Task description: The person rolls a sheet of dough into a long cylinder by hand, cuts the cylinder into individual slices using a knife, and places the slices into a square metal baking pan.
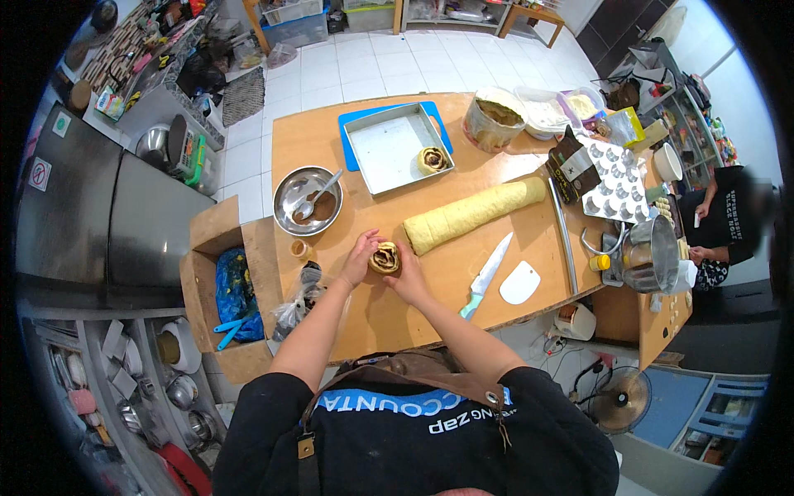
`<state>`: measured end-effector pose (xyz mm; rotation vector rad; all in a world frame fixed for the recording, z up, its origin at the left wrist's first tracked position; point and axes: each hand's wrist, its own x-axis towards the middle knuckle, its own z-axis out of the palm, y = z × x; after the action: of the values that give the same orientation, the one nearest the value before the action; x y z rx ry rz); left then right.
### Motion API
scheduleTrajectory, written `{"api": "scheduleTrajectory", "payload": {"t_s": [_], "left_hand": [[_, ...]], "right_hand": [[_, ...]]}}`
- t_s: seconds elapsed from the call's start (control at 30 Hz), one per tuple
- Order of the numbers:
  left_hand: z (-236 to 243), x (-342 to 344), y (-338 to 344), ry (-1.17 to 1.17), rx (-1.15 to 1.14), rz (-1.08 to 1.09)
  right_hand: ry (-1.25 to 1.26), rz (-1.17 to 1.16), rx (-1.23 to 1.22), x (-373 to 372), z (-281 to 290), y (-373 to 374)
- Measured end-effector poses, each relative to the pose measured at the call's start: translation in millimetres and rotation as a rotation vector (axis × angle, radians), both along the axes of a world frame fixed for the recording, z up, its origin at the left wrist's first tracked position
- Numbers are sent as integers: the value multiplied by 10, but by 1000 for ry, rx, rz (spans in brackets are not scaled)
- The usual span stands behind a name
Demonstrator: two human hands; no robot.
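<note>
Both hands point(387, 263) cup a dough roll point(385, 258); wooden table point(389, 322); white-tiled floor point(397, 66).

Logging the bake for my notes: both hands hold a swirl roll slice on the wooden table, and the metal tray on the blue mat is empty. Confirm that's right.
Not quite. The metal tray is not empty: one swirl roll sits in its near right corner, as the head view shows. The rest stands: left hand and right hand hold a roll slice on the wooden table, and the tray lies on the blue mat.

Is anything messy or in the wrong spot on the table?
Nothing looks spilled or broken. Both hands cup one cut roll. The knife and white scraper lie near the table's front edge, flat and fully on it.
</note>
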<state>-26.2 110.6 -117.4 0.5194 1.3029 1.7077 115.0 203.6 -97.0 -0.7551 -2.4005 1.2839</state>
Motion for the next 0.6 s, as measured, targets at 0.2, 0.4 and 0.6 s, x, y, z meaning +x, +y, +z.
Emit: {"api": "scheduleTrajectory", "payload": {"t_s": [0.2, 0.4, 0.6], "left_hand": [[46, 95, -26, 617, -533, 306], [15, 141, -34, 142, -449, 245], [81, 139, -42, 1025, -568, 263]], "right_hand": [[54, 76, -111, -71, -179, 136], [-62, -6, -131, -228, -254, 168], [110, -21, 22, -266, -72, 217]]}}
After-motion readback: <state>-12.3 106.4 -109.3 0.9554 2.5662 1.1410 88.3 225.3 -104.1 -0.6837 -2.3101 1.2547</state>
